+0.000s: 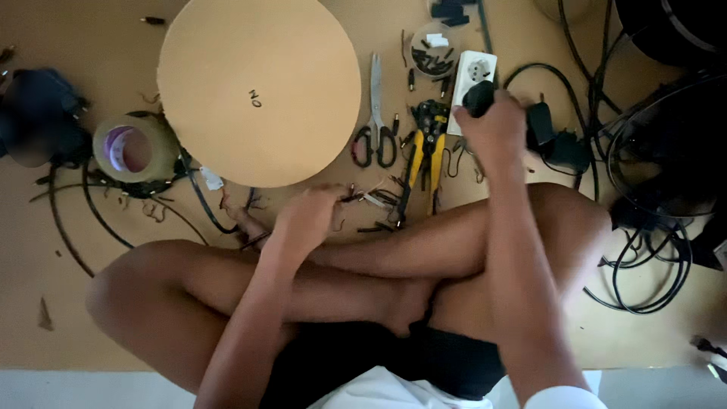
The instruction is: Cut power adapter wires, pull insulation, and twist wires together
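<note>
Grip first: right hand [496,129] closed around a black plug [478,97], pressed against the near end of a white socket block [475,74] at far right. Left hand [307,220] pinched narrow on a bundle of thin wires [372,198], low by the crossed legs, stripped ends pointing right. Between the two, yellow-handled wire strippers [424,144] and scissors [376,136] flat on the brown floor [76,303]. Just beyond the socket block, a small round dish [433,51] of dark bits; right of it, a black adapter [556,140] and loose cable loops [644,261]. Farther left, a big cardboard disc [259,91] and a tape roll [132,148].

Seemingly mid-plugging, pins hidden. Next move calls for squaring the plug to the holes, pushing straight, keeping the bare wire ends well apart from the socket.
</note>
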